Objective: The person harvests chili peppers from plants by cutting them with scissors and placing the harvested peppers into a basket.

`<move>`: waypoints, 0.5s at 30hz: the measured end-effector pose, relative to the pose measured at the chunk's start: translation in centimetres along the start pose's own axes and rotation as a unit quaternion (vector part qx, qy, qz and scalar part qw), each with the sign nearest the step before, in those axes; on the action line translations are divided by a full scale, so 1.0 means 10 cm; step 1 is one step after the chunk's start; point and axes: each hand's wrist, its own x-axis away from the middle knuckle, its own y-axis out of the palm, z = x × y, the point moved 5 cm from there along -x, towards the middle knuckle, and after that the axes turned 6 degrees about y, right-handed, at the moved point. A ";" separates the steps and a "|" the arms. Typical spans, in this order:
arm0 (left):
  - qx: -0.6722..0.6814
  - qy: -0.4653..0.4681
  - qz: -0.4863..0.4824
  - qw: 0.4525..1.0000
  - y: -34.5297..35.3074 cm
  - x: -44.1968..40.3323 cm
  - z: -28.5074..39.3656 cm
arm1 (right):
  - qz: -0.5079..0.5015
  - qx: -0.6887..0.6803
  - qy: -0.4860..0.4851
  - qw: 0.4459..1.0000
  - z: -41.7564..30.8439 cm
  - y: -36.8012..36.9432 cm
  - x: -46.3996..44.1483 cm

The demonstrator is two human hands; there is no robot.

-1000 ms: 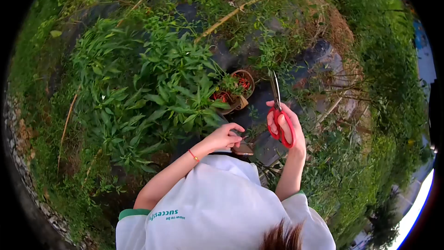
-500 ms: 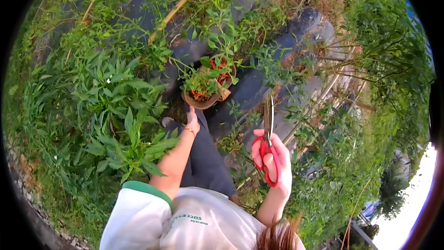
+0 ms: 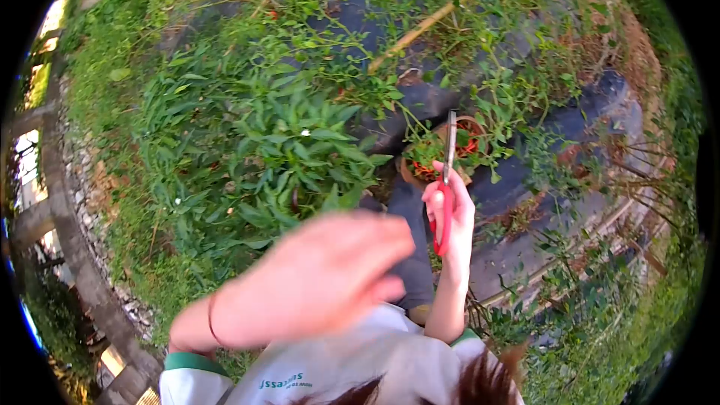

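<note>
My right hand (image 3: 454, 206) is closed around the red handles of a pair of scissors (image 3: 442, 217). Their metal blades point away from me, passing in front of a brown basket (image 3: 407, 172) in my view. Inside the basket lie red chili peppers (image 3: 426, 171) with some green leaves over them. My left hand (image 3: 322, 274) is close to the camera and blurred, its fingers stretched toward the right and the thumb apart below them. Nothing shows in it. Behind it stands a leafy green plant (image 3: 300, 154) with small white flowers.
Black sheeting (image 3: 499, 195) covers the ground under and around the basket. A bamboo pole (image 3: 442, 22) slants through the plants ahead. Sticks and stems stand at right. Along the left edge run loose stones (image 3: 82, 180) and a concrete border (image 3: 82, 262).
My left hand has left the basket and come up close to the camera. The view has turned, so basket and plants sit farther right. The scissors now appear edge-on, before the basket.
</note>
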 end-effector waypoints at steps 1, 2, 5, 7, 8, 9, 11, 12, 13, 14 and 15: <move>-0.065 -0.019 0.012 0.998 -0.12 -0.08 -0.20 | -0.032 0.027 -0.002 0.999 0.03 0.11 -0.05; -0.127 -0.036 0.022 0.991 -0.19 -0.15 -0.45 | -0.060 0.057 -0.004 0.997 0.07 0.19 -0.05; -0.218 -0.043 -0.041 0.974 -0.05 -0.28 -1.17 | -0.114 0.096 0.047 0.988 0.19 0.31 -0.01; -0.295 0.061 -0.052 0.952 0.11 -0.30 -1.35 | -0.119 0.131 0.074 0.981 0.27 0.29 0.00; -0.291 0.062 -0.050 0.953 0.14 -0.29 -1.38 | -0.118 0.134 0.076 0.981 0.32 0.27 -0.02; -0.373 0.011 -0.089 0.923 0.18 -0.27 -1.47 | -0.097 0.177 0.075 0.977 0.37 0.22 -0.03; -0.550 -0.125 -0.187 0.804 0.17 -0.18 -1.46 | -0.063 0.234 0.066 0.968 0.43 0.17 -0.03; -0.540 -0.214 -0.221 0.783 0.11 -0.07 -1.39 | -0.063 0.235 0.071 0.967 0.45 0.15 -0.02; -0.539 -0.268 -0.238 0.762 0.08 0.07 -1.32 | -0.065 0.229 0.079 0.968 0.46 0.13 -0.01; -0.537 -0.321 -0.254 0.737 0.06 0.25 -1.29 | -0.067 0.221 0.087 0.969 0.49 0.12 0.00; -0.536 -0.336 -0.247 0.734 0.09 0.43 -1.26 | -0.071 0.222 0.098 0.967 0.53 0.11 0.01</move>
